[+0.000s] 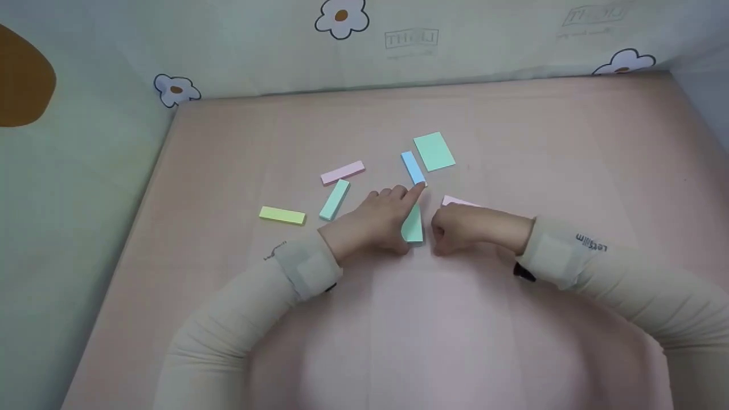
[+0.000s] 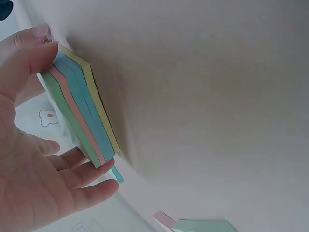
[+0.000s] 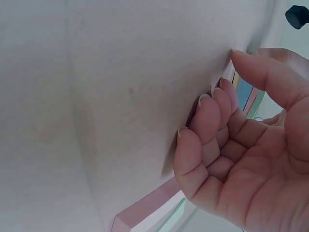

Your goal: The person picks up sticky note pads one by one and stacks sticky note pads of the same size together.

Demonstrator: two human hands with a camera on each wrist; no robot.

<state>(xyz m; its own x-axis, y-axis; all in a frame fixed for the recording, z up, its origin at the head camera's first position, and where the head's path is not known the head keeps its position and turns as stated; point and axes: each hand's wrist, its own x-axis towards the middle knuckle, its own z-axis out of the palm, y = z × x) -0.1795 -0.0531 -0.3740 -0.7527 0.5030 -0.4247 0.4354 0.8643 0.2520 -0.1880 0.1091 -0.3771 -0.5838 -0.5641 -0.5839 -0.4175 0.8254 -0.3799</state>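
Note:
My left hand grips a stack of sticky note pads standing on the table, its thumb at one end and fingers at the other. In the left wrist view the stack shows green, pink, blue and yellow layers, held on edge. Close to the stack's right side, my right hand rests on the table with its fingers loosely curled. Its palm holds nothing in the right wrist view. A pink strip pad lies partly hidden behind this hand. A blue strip pad lies just beyond my left fingertips.
A green rectangular sticky note pad lies farther back, beside the blue strip. Left of my hands are a pink strip pad, a mint strip pad and a yellow strip pad. A flower-printed curtain borders the table's back.

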